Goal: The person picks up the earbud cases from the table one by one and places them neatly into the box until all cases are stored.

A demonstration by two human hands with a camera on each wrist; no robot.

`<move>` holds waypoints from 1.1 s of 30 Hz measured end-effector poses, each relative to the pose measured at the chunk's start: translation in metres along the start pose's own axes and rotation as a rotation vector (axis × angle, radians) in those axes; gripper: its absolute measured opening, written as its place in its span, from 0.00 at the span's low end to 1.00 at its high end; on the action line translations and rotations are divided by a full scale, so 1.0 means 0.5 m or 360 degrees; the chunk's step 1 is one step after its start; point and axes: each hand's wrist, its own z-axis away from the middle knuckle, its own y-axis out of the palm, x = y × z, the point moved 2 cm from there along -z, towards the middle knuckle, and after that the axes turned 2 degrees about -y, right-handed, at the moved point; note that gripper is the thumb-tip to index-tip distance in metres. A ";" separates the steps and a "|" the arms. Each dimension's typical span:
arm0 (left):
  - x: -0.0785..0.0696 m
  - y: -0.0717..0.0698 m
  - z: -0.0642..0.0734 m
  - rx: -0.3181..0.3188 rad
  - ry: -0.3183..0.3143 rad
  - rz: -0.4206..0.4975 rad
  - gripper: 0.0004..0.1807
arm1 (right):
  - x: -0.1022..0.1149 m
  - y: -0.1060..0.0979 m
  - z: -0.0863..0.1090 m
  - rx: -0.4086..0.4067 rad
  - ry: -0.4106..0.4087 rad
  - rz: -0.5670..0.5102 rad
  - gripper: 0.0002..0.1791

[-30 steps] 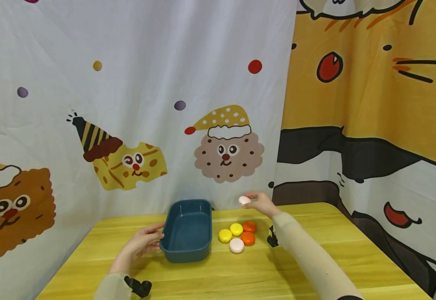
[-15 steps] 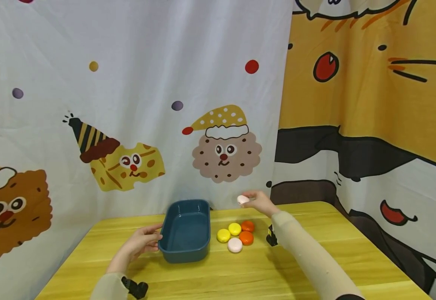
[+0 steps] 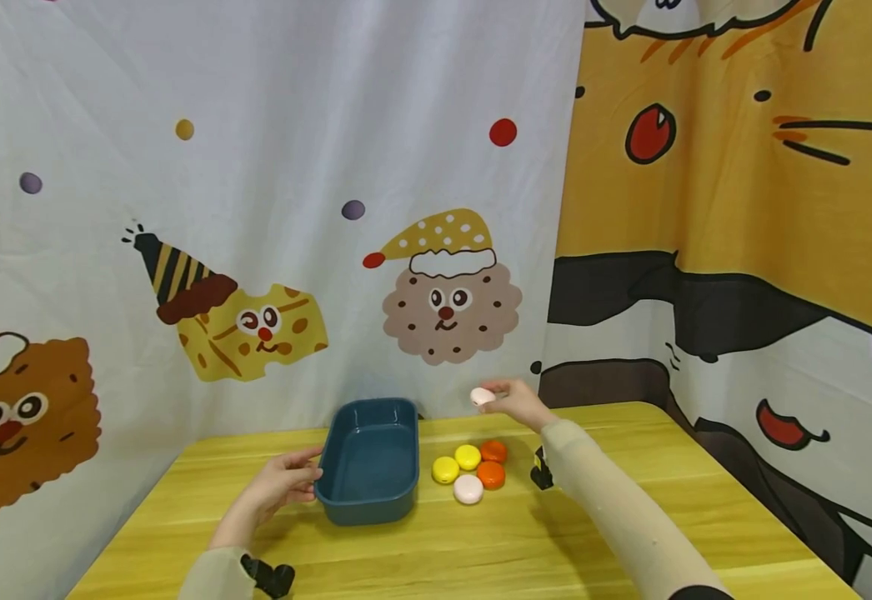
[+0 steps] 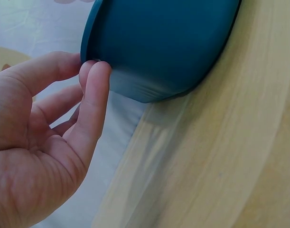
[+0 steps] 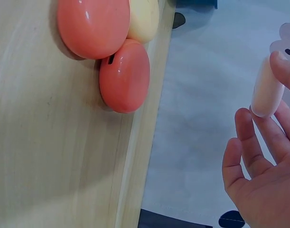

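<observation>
In the head view, the fingertips and thumb of my left hand (image 3: 274,483) touch the left outer side of a deep blue rectangular dish (image 3: 367,505), near its rim. The left wrist view has these fingers loosely bent at the dish's edge (image 4: 168,52). My right hand (image 3: 517,402) pinches a pale pink rounded disc (image 3: 481,397) above the table's far edge. That disc (image 5: 267,92) stands on edge between thumb and fingers in the right wrist view. Below it on the table lie two yellow discs (image 3: 446,470), two orange discs (image 3: 492,475) and another pale pink disc (image 3: 468,489).
The yellow wood-grain table (image 3: 406,558) ends at a white curtain (image 3: 271,167) printed with cartoon snacks. On the right hangs a cartoon-animal curtain (image 3: 729,192). Both wrists carry a small black camera (image 3: 268,577). The dish's visible inside holds nothing.
The view shifts slightly, moving everything a little left in the frame. Both hands keep their hold and place, with the pink disc still in my right fingers.
</observation>
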 end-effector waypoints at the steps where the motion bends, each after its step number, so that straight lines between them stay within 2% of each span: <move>1: 0.001 -0.001 0.000 0.0004 0.0000 -0.0003 0.34 | 0.002 0.000 0.000 0.0001 0.0005 -0.0005 0.24; 18: 0.004 -0.002 -0.001 -0.0023 0.0010 -0.0025 0.32 | 0.016 0.000 -0.012 -0.0011 -0.0004 0.0002 0.25; 33: 0.003 -0.001 0.001 -0.0024 0.0015 -0.0019 0.34 | 0.046 -0.006 -0.026 0.0047 -0.0017 -0.0067 0.27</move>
